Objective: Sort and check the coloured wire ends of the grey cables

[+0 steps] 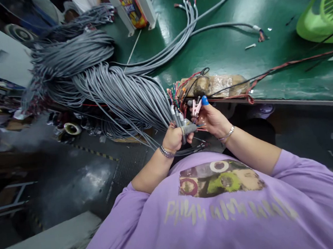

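Observation:
My left hand (173, 139) is closed around several grey cables (181, 119) whose cut ends point up. A thicker grey cable end (189, 129) lies crosswise in the same grip, with fine coloured wires (201, 127) fanning out toward the right. Close beside these wires, my right hand (217, 121) pinches a small pink clip (196, 108) between thumb and fingers. A blue cover (205, 100) sits on the right thumb tip. Just beyond the hands, a bunch of multicoloured stripped wires (177, 91) stands at the table edge.
A large heap of grey cables (133, 92) hangs over the table edge at left. More cables (173, 52) run across the green table (231, 6). A tape-wrapped block (223, 85) lies along the front edge. A lime-green basket (311, 26) stands at right.

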Action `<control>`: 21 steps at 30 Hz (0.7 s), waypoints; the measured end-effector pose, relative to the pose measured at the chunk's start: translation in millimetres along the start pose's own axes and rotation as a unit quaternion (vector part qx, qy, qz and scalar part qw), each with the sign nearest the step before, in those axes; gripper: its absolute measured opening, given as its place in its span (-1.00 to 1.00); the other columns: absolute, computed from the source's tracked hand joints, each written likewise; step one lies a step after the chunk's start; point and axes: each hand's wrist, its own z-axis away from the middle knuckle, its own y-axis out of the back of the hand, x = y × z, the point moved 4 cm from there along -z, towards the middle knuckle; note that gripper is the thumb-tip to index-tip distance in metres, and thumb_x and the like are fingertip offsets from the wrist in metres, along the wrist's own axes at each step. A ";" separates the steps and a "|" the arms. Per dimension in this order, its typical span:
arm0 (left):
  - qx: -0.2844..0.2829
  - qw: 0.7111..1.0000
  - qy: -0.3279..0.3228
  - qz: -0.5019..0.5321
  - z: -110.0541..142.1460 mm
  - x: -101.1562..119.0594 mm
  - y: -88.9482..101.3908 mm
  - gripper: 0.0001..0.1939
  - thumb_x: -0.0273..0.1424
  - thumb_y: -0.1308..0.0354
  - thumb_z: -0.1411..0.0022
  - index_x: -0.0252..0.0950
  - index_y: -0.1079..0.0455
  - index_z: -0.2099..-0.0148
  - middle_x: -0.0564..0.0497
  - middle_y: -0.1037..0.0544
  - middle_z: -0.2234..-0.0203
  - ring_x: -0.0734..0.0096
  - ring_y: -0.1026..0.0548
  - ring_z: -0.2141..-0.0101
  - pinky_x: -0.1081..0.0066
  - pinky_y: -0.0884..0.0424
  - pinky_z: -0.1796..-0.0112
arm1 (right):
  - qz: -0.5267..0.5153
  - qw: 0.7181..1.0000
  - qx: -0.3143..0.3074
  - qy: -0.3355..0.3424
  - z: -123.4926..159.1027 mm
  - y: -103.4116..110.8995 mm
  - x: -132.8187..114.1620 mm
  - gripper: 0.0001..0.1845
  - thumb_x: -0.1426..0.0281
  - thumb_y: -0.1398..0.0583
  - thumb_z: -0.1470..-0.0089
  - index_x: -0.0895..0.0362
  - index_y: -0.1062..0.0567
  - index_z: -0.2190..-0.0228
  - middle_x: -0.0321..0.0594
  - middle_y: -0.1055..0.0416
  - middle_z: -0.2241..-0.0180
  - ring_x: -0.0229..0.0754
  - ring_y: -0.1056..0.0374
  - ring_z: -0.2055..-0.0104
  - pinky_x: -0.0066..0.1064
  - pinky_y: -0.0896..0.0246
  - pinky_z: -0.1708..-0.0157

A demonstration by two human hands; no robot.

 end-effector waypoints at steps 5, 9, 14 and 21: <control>-0.014 1.000 -0.007 0.003 2.8 0.4 -0.2 -0.61 -0.17 -0.41 0.17 -0.32 -0.32 0.59 0.11 -0.36 0.77 0.58 -0.27 0.77 0.50 -0.23 0.70 | 0.025 0.998 -0.041 -0.026 3.4 0.9 0.2 -0.36 -0.24 -0.19 -0.07 0.07 -0.56 0.21 -0.29 -0.49 0.44 -0.27 -0.32 0.47 -0.41 -0.27 0.46; -0.017 1.000 -0.024 -0.002 8.9 -2.8 1.1 -0.58 -0.13 -0.41 0.14 -0.31 -0.31 0.59 0.11 -0.37 0.76 0.58 -0.28 0.75 0.50 -0.25 0.68 | 0.034 0.997 -0.060 -0.035 10.4 -4.5 -5.5 -0.29 -0.26 -0.11 -0.12 0.11 -0.58 0.15 -0.24 -0.52 0.43 -0.29 -0.30 0.49 -0.43 -0.27 0.48; 0.033 0.997 -0.071 0.008 16.8 -5.4 -0.4 -0.58 -0.11 -0.39 0.07 -0.31 -0.33 0.60 0.09 -0.39 0.73 0.58 -0.32 0.70 0.50 -0.29 0.63 | 0.037 0.998 -0.047 -0.028 18.2 -10.4 -10.4 -0.50 -0.08 -0.26 -0.13 0.13 -0.59 0.31 -0.26 -0.51 0.46 -0.32 -0.30 0.50 -0.49 -0.27 0.52; 0.087 0.992 -0.090 0.016 13.1 -9.3 -7.3 -0.56 -0.06 -0.41 0.07 -0.31 -0.38 0.56 0.10 -0.43 0.70 0.59 -0.35 0.68 0.51 -0.34 0.61 | 0.051 0.999 0.003 0.014 17.4 -7.1 -8.4 -0.50 -0.08 -0.35 0.00 0.11 -0.54 0.38 -0.32 -0.44 0.53 -0.32 -0.25 0.54 -0.46 -0.17 0.56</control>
